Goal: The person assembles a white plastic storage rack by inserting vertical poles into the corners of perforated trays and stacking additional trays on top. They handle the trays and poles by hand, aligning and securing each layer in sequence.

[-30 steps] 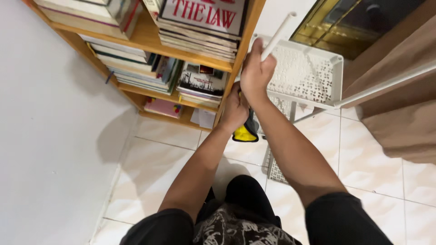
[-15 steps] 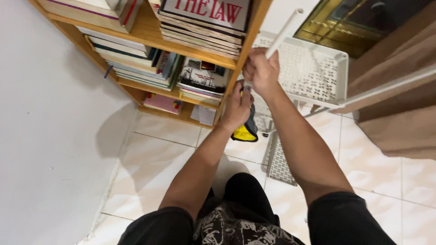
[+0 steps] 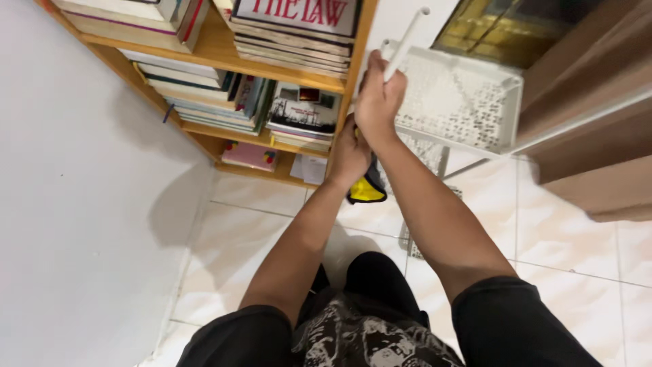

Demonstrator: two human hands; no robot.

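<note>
The right hand (image 3: 379,102) is clamped on a thin white tube (image 3: 405,43) at the perforated rack's (image 3: 468,102) corner; it looks light, stiff and smooth. The left hand (image 3: 350,153), just below, grips a soft yellow-black cloth (image 3: 367,189).

One head-worn view, looking steeply down

The camera sits above the person's own arms, close to both hands (image 3: 367,129) at frame centre, facing the tiled floor (image 3: 258,238); a wooden bookshelf (image 3: 224,51) fills the upper left, a white perforated rack (image 3: 468,102) the upper right, the lap the bottom edge
</note>
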